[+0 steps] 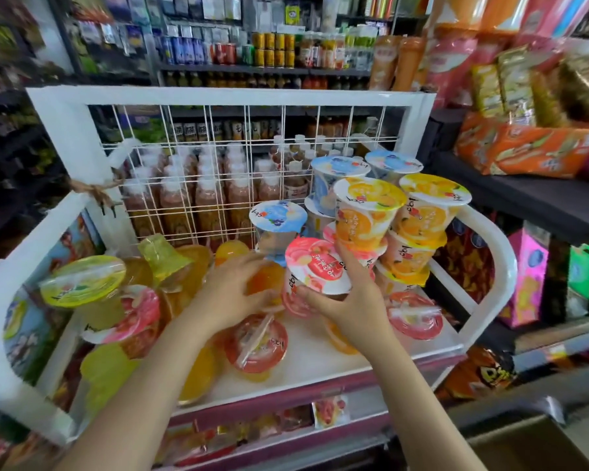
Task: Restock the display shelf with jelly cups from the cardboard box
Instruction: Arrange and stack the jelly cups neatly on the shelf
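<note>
We find stacked jelly cups (369, 212) at centre right on the display shelf (320, 355), toppled cups (123, 300) at lower left (bottles (184, 198) behind the grid).

Bright even indoor light, soft shadows, wide-angle bending at edges, blurred corners, slight motion smear

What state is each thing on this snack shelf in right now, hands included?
Pink-lidded cup: sealed, tilted, held by the right hand.
Left hand: fingers curled round an orange jelly cup.
Orange-lidded cups: sealed, upright, stacked at the right.
Blue-lidded cup: sealed, upright.
Green-lidded cup: sealed, tipped over.
White wire shelf: partly filled.
</note>
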Action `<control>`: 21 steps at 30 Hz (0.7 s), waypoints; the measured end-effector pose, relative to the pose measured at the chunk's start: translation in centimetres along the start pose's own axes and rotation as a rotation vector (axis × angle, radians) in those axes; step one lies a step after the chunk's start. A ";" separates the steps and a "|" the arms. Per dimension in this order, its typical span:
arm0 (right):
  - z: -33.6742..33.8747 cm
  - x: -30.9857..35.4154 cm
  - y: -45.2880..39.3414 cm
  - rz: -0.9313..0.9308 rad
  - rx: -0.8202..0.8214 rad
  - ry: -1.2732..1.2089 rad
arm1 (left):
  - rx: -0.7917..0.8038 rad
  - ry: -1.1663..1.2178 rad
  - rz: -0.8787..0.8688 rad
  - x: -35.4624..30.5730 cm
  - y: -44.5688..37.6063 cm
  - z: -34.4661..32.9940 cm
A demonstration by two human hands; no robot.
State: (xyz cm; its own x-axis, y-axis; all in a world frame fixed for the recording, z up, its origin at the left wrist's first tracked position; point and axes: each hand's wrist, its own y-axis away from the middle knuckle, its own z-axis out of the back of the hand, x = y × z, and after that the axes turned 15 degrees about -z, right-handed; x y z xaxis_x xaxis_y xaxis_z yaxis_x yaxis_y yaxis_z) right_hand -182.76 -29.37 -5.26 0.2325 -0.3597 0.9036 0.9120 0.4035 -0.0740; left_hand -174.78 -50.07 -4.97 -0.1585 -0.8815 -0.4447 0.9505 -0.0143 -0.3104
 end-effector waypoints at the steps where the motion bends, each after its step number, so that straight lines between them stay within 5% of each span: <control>1: -0.3 -0.2 0.0 0.006 -0.018 0.039 | 0.038 -0.036 0.016 0.3 0.0 -0.4; 8: -1.6 -1.7 0.0 0.034 -0.072 0.116 | 0.050 -0.254 0.037 0.7 -0.7 -1.7; 21: -1.6 -3.5 0.3 -0.041 -0.060 0.009 | 0.098 -0.029 0.178 2.4 -2.6 -0.7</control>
State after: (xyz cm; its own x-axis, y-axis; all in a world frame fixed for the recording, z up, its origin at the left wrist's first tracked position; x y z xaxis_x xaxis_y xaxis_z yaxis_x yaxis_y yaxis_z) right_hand -182.77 -29.36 -9.15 0.1977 -0.3827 0.9025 0.9392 0.3377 -0.0625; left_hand -177.84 -51.78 -5.78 0.0212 -0.8875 -0.4604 0.9845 0.0988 -0.1452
